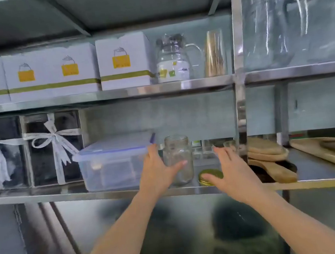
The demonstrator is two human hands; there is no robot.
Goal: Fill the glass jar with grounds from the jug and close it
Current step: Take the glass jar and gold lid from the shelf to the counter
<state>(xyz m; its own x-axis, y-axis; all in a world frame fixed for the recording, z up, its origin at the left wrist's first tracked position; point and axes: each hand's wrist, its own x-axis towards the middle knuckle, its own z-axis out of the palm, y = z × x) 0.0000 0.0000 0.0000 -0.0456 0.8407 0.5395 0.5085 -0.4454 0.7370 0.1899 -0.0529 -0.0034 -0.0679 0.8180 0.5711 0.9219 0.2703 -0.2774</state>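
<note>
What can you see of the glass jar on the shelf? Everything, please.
The glass jar is clear, with rounded shoulders and a threaded neck. It stands upright on the metal shelf, open-mouthed, seemingly empty. Its gold lid lies flat on the shelf to its right. A lidded plastic box sits to its left. The left hand is spread around its lower left side, thumb across the front; firm contact is unclear. The right hand hovers over the lid.

The glass jar (178,159) is clear and colourless; its lid (210,177) is gold. The storage box (112,165) is see-through with a blue-edged lid. White cartons (124,61) carry yellow labels and an olive band. Pale lace ribbons (55,140) cross dark boxes. The shelf (95,96) is silvery steel.
</note>
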